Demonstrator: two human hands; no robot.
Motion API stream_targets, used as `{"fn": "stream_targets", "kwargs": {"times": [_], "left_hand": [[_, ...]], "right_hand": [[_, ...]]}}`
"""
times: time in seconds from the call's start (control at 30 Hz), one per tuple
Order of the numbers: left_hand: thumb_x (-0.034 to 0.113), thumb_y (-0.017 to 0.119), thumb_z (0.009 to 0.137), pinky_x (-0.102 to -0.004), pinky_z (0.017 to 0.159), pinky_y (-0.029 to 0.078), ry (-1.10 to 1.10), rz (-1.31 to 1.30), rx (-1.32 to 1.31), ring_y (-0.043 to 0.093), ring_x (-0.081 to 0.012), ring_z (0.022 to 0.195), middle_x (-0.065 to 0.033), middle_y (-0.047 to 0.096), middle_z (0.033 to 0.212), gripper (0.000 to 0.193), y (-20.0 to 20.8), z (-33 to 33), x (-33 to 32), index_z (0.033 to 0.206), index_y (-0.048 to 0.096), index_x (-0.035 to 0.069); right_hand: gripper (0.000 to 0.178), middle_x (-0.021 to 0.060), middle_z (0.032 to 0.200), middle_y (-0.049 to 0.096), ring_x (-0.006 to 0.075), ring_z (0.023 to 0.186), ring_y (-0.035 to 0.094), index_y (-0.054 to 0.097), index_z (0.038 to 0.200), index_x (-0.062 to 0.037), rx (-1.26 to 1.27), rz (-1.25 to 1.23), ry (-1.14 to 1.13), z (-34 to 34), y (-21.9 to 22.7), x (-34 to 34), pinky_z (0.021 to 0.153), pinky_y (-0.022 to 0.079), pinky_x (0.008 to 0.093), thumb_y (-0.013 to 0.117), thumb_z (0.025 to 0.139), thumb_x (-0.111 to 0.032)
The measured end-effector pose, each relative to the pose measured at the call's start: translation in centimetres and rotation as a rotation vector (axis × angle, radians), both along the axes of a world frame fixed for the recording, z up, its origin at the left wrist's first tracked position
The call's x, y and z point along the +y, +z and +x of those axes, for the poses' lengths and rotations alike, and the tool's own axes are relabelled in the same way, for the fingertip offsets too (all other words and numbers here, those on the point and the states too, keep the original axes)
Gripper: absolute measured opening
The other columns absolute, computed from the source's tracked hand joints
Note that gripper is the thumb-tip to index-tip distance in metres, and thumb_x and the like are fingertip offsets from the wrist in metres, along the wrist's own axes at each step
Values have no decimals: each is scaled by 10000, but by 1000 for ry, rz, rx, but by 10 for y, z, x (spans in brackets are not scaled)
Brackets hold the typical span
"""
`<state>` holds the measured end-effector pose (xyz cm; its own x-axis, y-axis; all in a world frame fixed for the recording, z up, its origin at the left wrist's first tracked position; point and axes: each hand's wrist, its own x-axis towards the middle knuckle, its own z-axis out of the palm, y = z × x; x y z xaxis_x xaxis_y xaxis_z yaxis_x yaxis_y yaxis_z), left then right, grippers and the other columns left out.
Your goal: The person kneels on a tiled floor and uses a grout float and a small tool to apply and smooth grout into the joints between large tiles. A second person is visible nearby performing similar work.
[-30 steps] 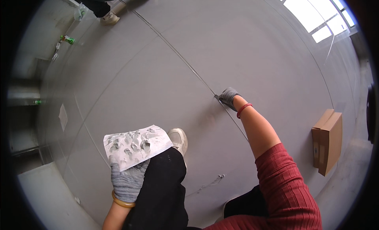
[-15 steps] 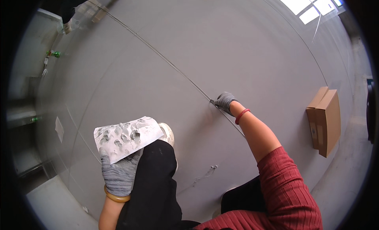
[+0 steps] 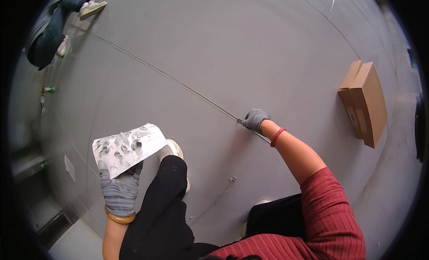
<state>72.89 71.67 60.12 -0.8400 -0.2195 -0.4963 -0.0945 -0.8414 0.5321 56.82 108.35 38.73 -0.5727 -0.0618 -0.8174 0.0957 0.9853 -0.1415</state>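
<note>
Holding one flat white sheet [image 3: 129, 149] with grey paste dabs [image 3: 126, 139], the knit-gloved left hand [image 3: 119, 188] is closed on the sheet's lower edge; the right hand [image 3: 256, 120], curled, grips one small dark tool [image 3: 240, 121] at the straight floor seam [image 3: 201, 96].

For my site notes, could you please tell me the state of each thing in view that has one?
Left hand: gloved, gripping the smeared sheet
Smeared sheet: held up, streaked with grey paste
Right hand: gloved, closed on the dark-tipped tool
Dark-tipped tool: mostly hidden, tip at the floor seam
Cardboard box: on the floor, appears closed
</note>
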Motion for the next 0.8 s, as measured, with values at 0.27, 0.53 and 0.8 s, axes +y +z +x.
{"fn": "stream_targets", "kwargs": {"times": [0.27, 0.53, 0.8], "left_hand": [[453, 396, 969, -539, 1081, 306, -111, -69, 47, 321, -355, 1332, -167, 296, 1471, 616, -8, 8, -16, 1441, 261, 79], [433, 380, 980, -529, 1086, 304, -149, -125, 63, 320, -335, 1339, -152, 300, 1476, 590, -4, 7, -11, 1442, 269, 82], [412, 390, 981, -516, 1076, 328, -223, -193, 89, 338, -320, 1334, -139, 314, 1473, 572, -2, 8, -13, 1438, 278, 87]], "right_hand": [[437, 149, 868, 685, 320, 814, 649, 713, 923, -54, 64, -15, 30, 36, 11, 3, 755, 513, 413, 552, 827, -448], [354, 184, 905, 676, 339, 847, 660, 687, 940, -14, 36, 7, 43, 48, 26, 15, 748, 525, 424, 539, 821, -313], [450, 128, 841, 687, 298, 791, 654, 723, 897, -76, 58, 35, 63, 57, 38, 27, 715, 518, 411, 545, 841, -485]]}}
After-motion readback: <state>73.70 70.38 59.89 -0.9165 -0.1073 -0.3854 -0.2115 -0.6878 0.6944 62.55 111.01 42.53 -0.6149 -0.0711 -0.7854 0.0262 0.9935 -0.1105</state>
